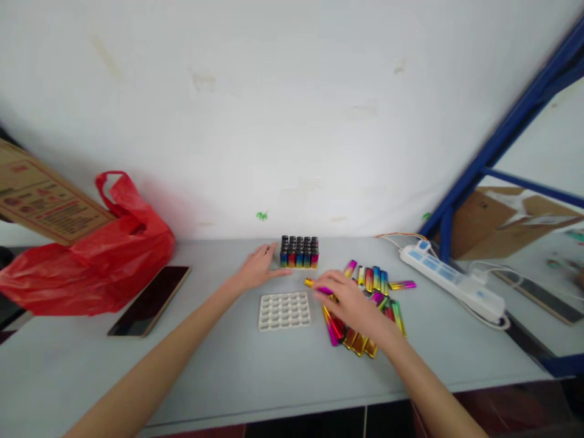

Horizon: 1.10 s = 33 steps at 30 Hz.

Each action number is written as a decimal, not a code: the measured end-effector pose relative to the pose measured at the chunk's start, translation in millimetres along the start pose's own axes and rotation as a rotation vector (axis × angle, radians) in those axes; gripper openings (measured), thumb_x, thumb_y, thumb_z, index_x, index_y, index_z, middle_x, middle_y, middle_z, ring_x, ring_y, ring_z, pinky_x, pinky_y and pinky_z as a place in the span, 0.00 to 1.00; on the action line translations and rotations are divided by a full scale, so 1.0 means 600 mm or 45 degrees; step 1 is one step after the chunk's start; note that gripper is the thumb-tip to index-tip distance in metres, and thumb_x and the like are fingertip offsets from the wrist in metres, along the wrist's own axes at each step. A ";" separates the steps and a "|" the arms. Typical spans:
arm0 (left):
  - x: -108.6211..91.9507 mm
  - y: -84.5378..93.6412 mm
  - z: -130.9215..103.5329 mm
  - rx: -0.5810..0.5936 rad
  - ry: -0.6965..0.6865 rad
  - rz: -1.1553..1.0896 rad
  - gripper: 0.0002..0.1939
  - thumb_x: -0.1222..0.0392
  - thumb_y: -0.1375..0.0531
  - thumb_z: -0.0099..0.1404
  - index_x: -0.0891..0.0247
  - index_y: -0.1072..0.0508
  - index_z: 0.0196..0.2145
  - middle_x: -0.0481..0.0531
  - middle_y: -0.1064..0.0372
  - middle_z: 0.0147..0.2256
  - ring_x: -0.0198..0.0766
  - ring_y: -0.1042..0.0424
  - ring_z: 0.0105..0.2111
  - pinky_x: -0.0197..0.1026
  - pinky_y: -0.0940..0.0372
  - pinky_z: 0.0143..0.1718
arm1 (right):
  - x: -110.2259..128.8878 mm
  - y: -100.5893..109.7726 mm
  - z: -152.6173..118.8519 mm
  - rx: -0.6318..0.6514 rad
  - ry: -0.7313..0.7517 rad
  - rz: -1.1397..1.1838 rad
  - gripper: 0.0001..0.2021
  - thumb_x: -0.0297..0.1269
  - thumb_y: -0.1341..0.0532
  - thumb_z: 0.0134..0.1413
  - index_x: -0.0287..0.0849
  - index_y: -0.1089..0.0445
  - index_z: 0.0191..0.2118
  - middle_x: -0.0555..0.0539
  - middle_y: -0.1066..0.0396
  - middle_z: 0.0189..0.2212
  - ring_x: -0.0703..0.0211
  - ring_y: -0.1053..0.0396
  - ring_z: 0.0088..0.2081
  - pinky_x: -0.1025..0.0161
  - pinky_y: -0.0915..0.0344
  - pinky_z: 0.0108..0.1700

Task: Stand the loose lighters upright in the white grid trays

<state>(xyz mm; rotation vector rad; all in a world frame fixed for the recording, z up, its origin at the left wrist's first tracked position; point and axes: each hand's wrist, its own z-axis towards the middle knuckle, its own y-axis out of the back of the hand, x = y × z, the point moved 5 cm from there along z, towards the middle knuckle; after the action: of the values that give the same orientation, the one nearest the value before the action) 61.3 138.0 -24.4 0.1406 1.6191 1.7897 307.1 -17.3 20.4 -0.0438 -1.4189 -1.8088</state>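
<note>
White wall [283, 121] is backing the bench [205, 371]. Left hand [256, 267] is spreading open beside the packed lighters [299, 253] near the back edge, probably guarding against toppling. Right hand [349, 298] is gripping one lighter [324, 291] around mid-bench — seemingly leaving its tip free — its long axis running crosswise, pointing toward the left edge, slightly backward.
</note>
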 end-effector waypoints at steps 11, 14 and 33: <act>-0.044 0.031 -0.216 0.122 -0.067 -0.164 0.54 0.32 0.20 0.51 0.49 0.29 0.70 0.60 0.28 0.62 0.62 0.27 0.61 0.61 0.31 0.67 | -0.087 -0.033 0.060 0.223 -0.055 -0.128 0.09 0.40 0.33 0.75 0.43 0.17 0.49 0.41 0.16 0.46 0.48 0.19 0.50 0.52 0.26 0.57; -0.053 0.024 -0.209 0.133 -0.090 -0.192 0.38 0.38 0.20 0.56 0.51 0.22 0.59 0.57 0.24 0.55 0.59 0.25 0.57 0.58 0.29 0.64 | -0.072 -0.016 0.063 0.163 -0.033 0.052 0.11 0.39 0.37 0.77 0.43 0.17 0.53 0.40 0.17 0.49 0.48 0.20 0.51 0.51 0.26 0.57; -0.087 -0.030 -0.100 0.031 -0.300 -0.107 0.37 0.33 0.23 0.61 0.61 0.24 0.56 0.59 0.22 0.51 0.57 0.24 0.53 0.56 0.29 0.58 | -0.047 -0.048 0.096 -0.371 -0.629 1.529 0.26 0.64 0.20 0.50 0.44 0.20 0.35 0.49 0.24 0.33 0.61 0.33 0.31 0.62 0.33 0.35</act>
<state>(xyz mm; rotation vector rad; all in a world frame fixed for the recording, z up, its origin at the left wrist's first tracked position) 76.5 58.5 -34.3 0.2801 1.4583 1.6246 283.5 47.1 4.9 -1.2734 -1.0008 -0.9526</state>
